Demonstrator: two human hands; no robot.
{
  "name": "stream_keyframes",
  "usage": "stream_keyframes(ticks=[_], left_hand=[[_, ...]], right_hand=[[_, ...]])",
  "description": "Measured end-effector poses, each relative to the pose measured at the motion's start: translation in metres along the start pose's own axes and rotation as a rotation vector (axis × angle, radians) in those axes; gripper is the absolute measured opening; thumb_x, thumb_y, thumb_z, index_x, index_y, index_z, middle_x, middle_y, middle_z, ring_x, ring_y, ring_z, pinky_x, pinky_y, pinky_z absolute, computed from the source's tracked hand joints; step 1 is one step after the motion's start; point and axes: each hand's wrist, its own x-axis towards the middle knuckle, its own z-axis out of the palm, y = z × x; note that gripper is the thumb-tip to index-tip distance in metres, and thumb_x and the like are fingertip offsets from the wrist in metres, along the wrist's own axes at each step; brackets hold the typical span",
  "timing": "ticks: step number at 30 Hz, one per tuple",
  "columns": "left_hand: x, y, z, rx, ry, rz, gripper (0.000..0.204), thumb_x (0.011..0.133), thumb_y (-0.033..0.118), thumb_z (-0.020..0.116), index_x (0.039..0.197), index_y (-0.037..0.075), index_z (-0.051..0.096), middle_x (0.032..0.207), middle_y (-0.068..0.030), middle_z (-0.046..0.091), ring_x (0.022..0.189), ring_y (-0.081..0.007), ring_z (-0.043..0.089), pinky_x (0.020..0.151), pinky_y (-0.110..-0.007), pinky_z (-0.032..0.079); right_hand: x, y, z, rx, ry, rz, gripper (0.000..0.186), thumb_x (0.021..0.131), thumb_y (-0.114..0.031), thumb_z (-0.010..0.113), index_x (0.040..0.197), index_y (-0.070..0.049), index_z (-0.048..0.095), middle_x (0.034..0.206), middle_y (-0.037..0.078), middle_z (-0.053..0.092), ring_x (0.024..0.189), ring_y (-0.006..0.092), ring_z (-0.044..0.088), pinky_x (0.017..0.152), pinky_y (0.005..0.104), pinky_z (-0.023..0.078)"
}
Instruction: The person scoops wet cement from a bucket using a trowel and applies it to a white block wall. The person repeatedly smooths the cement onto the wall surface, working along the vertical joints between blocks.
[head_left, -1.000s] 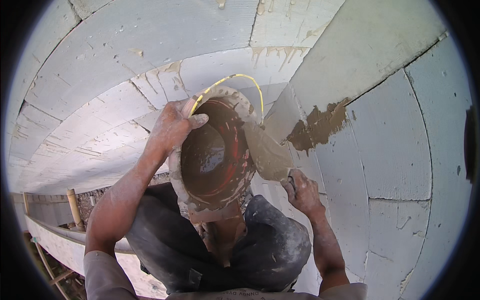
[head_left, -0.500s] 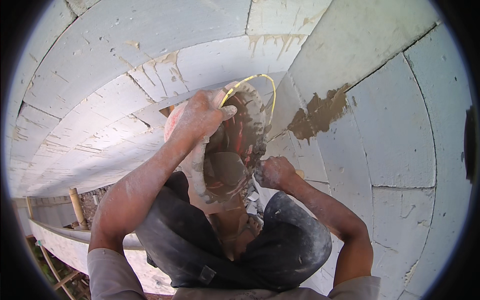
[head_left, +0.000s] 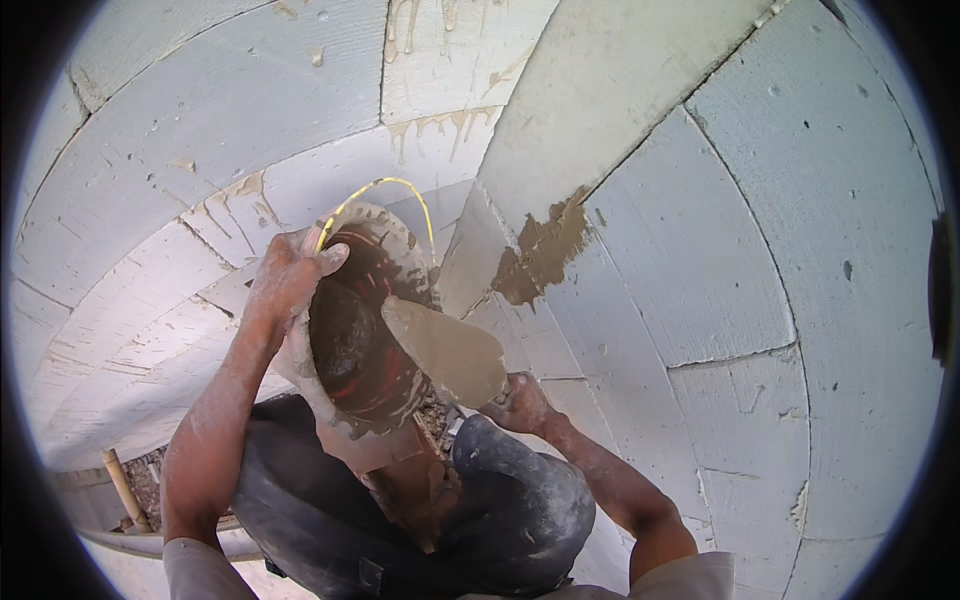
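My left hand [head_left: 292, 272] grips the rim of a mortar-caked bucket [head_left: 300, 362], tilted so that its inside faces me. Wet grey-brown mortar coats the inner wall and bottom. A yellow handle [head_left: 385, 183] arches over the far side of the rim. In my closed right hand [head_left: 522, 404] is a trowel; its blade [head_left: 447, 352], covered with mortar, lies across the right edge of the bucket's mouth. The trowel's handle is hidden inside my fist. Beyond the bucket, a patch of wet mortar [head_left: 545, 252] is smeared over the joint between wall and column.
Pale block walls [head_left: 740, 240] curve round on both sides, with dried drips on the left one. A smooth grey column [head_left: 610, 100] stands in the corner. My bent knees [head_left: 530, 480] flank the bucket. A bamboo pole [head_left: 127, 490] shows at the lower left.
The trowel blade has come up from inside the bucket to its right rim, loaded with mortar. My view has shifted, so bucket and hands now appear further left.
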Motion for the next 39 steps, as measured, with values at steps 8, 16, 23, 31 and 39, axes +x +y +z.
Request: stream_keyframes(ticks=[8, 16, 23, 31, 39], left_hand=[[0.006, -0.004, 0.001, 0.041, 0.037, -0.021, 0.041, 0.085, 0.024, 0.071, 0.116, -0.003, 0.067, 0.1, -0.0172, 0.069, 0.095, -0.0251, 0.063, 0.09, -0.037, 0.047], [-0.012, 0.015, -0.016, -0.006, 0.018, -0.111, 0.064, 0.082, 0.032, 0.075, 0.123, -0.013, 0.057, 0.123, -0.0243, 0.06, 0.115, -0.0328, 0.06, 0.098, -0.039, 0.045], [-0.001, 0.006, -0.009, 0.062, -0.063, -0.063, 0.071, 0.083, 0.037, 0.074, 0.131, -0.01, 0.051, 0.129, -0.024, 0.057, 0.12, -0.0336, 0.057, 0.101, -0.04, 0.043], [-0.017, 0.017, -0.02, 0.13, 0.002, -0.163, 0.062, 0.085, 0.035, 0.072, 0.129, -0.006, 0.056, 0.132, -0.025, 0.055, 0.123, -0.0353, 0.055, 0.102, -0.042, 0.042], [-0.016, 0.001, -0.022, -0.054, 0.081, -0.07, 0.065, 0.08, 0.03, 0.076, 0.119, -0.017, 0.054, 0.113, -0.0296, 0.064, 0.107, -0.0353, 0.064, 0.094, -0.042, 0.046]], right_hand=[[-0.046, -0.072, -0.151, 0.812, 0.357, 0.532, 0.027, 0.097, -0.027, 0.061, 0.087, -0.003, 0.057, 0.069, 0.007, 0.059, 0.051, 0.0159, 0.058, 0.045, 0.0301, 0.049], [-0.044, -0.08, -0.114, 0.393, 0.618, 0.278, 0.024, 0.1, -0.025, 0.056, 0.094, -0.002, 0.053, 0.073, 0.006, 0.057, 0.054, 0.0155, 0.06, 0.045, 0.0302, 0.051], [0.021, -0.025, -0.062, 0.359, 0.637, 0.482, 0.025, 0.098, -0.02, 0.058, 0.08, -0.003, 0.055, 0.065, 0.004, 0.056, 0.05, 0.0155, 0.058, 0.044, 0.0316, 0.048], [-0.007, -0.088, -0.109, 0.355, 0.83, 0.222, 0.027, 0.1, -0.025, 0.057, 0.084, -0.002, 0.055, 0.063, 0.006, 0.056, 0.049, 0.016, 0.057, 0.044, 0.0302, 0.047], [0.057, -0.023, -0.122, 1.039, 0.627, -0.108, 0.036, 0.101, -0.034, 0.049, 0.085, -0.002, 0.052, 0.065, 0.013, 0.057, 0.048, 0.0249, 0.056, 0.046, 0.0368, 0.048]])
